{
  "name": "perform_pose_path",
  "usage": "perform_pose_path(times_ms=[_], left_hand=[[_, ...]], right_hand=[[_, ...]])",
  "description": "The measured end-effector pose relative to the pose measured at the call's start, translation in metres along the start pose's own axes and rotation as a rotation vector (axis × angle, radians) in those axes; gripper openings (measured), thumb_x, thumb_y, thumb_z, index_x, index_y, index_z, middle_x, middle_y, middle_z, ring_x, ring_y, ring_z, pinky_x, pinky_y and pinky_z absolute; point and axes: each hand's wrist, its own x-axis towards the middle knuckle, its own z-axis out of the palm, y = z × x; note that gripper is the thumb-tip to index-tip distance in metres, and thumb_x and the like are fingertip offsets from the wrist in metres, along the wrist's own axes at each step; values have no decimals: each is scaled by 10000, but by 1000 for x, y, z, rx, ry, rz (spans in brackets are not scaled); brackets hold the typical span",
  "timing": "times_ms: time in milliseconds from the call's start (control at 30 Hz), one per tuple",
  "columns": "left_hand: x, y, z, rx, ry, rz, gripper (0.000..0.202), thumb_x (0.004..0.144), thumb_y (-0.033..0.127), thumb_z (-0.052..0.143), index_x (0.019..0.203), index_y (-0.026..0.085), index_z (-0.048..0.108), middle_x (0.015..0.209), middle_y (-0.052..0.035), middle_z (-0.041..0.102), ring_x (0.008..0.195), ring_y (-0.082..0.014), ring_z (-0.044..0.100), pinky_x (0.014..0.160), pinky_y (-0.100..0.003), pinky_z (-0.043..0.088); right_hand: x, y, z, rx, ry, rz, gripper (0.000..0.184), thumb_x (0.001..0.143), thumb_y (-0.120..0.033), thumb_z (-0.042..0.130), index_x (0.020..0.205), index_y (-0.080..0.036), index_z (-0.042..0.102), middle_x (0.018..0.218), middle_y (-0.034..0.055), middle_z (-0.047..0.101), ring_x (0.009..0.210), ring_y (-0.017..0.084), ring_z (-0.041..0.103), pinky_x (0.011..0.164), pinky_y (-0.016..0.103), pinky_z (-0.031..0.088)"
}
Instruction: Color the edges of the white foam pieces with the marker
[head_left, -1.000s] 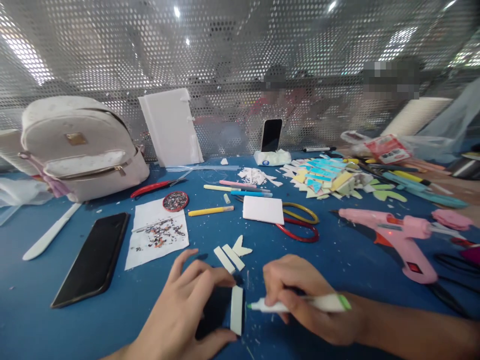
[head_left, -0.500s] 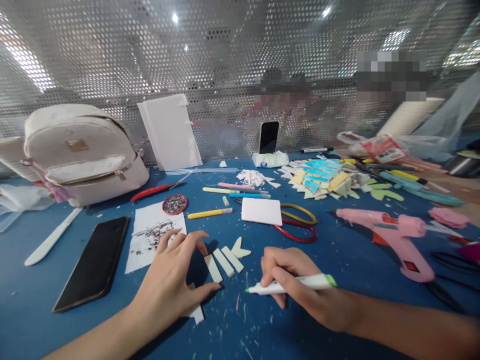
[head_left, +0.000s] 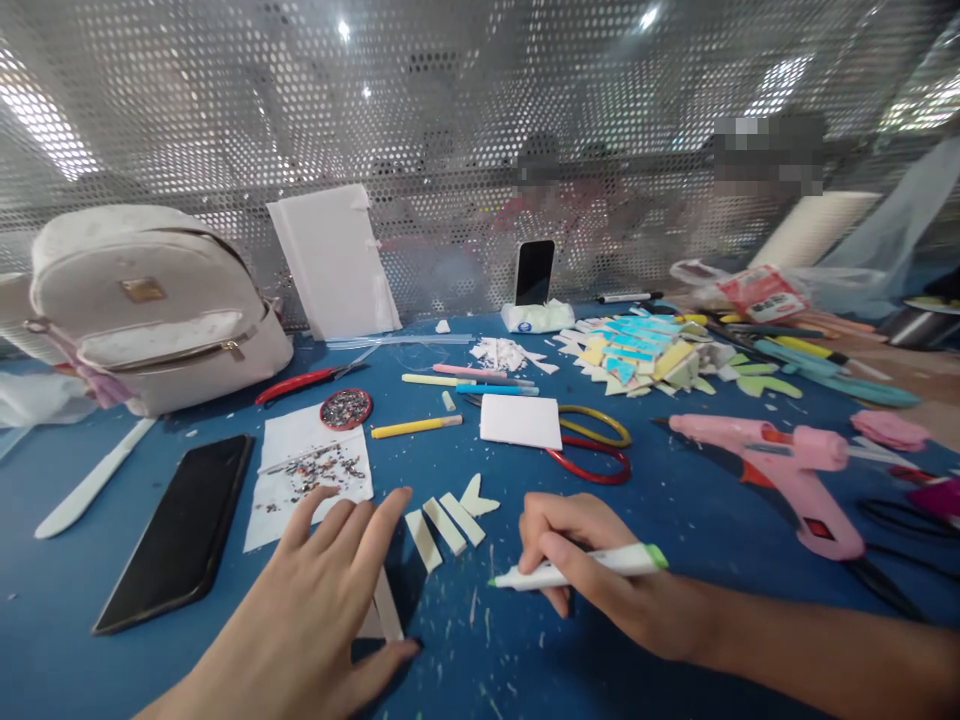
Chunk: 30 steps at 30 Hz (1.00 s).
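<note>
On the blue tabletop [head_left: 457, 690], the left hand [head_left: 315, 590] was held open, fingers spread and thumb apart, above a pale strip [head_left: 388, 606] that was partly covered by it; whether the strip was touched by the thumb could not be told. In the right hand [head_left: 592, 570] a green-tipped white marker [head_left: 634, 560] was gripped, its nib pointed leftward. Between the hands and slightly beyond, three pale green strips [head_left: 424, 540] were laid side by side, with a V-shaped piece [head_left: 478, 496] placed just beside them. A black smartphone [head_left: 176, 535] was set at far left, and a pink glue gun [head_left: 772, 450] was laid at right. Farther off, scissors [head_left: 611, 480] were partly covered by a white rectangular piece [head_left: 520, 421], cut scraps [head_left: 645, 350] were heaped, and a white backpack [head_left: 150, 280] was stood before a perforated screen [head_left: 450, 120].
</note>
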Motion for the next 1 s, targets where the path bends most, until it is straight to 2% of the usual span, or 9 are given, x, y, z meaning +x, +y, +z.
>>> perform_pose_path(times_ms=[67, 133, 267, 467, 533, 600, 700, 833, 1000], left_hand=[[2, -1, -2, -53, -6, -15, 916, 717, 277, 789, 1447, 86, 270, 1072, -150, 711, 960, -360, 695, 946, -620, 470], [4, -1, -2, -129, -20, -35, 886, 698, 192, 765, 1431, 115, 272, 1057, -122, 707, 964, -343, 688, 945, -612, 477], [3, 6, 6, -371, 8, -69, 851, 731, 163, 726, 1452, 195, 275, 1058, -53, 677, 984, -301, 667, 986, -569, 465], [-1, 21, 18, -694, 98, 47, 603, 914, 290, 674, 1423, 268, 350, 1121, -37, 674, 1008, -246, 648, 1000, -430, 490], [-1, 24, 20, -816, 57, -14, 643, 900, 292, 727, 1422, 326, 352, 1159, -22, 662, 1026, -217, 653, 945, -341, 527], [-2, 28, 22, -954, -8, -95, 742, 847, 220, 787, 1414, 393, 341, 1169, 19, 653, 1014, -169, 666, 890, -246, 537], [-1, 31, 23, -1115, -57, -166, 845, 771, 110, 821, 1383, 442, 343, 1142, 75, 647, 959, -113, 675, 868, -176, 520], [-1, 31, 26, -1148, -65, -226, 790, 762, 88, 816, 1338, 428, 395, 1150, 73, 645, 972, -108, 678, 898, -173, 507], [-1, 27, 31, -1156, -50, -181, 786, 775, 107, 798, 1351, 434, 376, 1165, 66, 641, 981, -109, 686, 897, -165, 511]], right_hand=[[0, 1, 0, 7, -1, 5, 398, 1042, -442, 434, 793, -160, 563, 538, -20, 531, 490, 115, 497, 520, 229, 388], [0, 3, -1, 12, -2, 8, 400, 1044, -444, 432, 799, -158, 566, 540, -21, 531, 492, 116, 498, 528, 231, 394], [-1, 4, -1, 26, 12, 13, 409, 1049, -465, 423, 821, -158, 568, 575, -18, 534, 521, 122, 504, 555, 243, 402], [0, 3, 1, 105, 79, 63, 394, 1035, -520, 437, 940, -161, 567, 657, -10, 558, 595, 137, 522, 591, 250, 403], [0, 3, 2, 118, 86, 66, 402, 1032, -532, 436, 934, -164, 566, 661, -13, 553, 598, 136, 518, 597, 252, 405], [0, 3, 2, 119, 86, 72, 406, 1029, -537, 443, 918, -166, 566, 657, -15, 547, 595, 135, 511, 594, 251, 398], [0, 3, 2, 108, 83, 77, 413, 1033, -535, 438, 918, -163, 576, 659, -11, 555, 598, 136, 511, 599, 253, 397], [0, 3, 1, 105, 64, 59, 421, 1041, -534, 429, 917, -162, 582, 651, -9, 565, 594, 137, 511, 596, 255, 394], [1, 3, 1, 99, 65, 69, 441, 1033, -556, 430, 912, -161, 584, 645, -6, 564, 598, 143, 515, 599, 261, 396]])
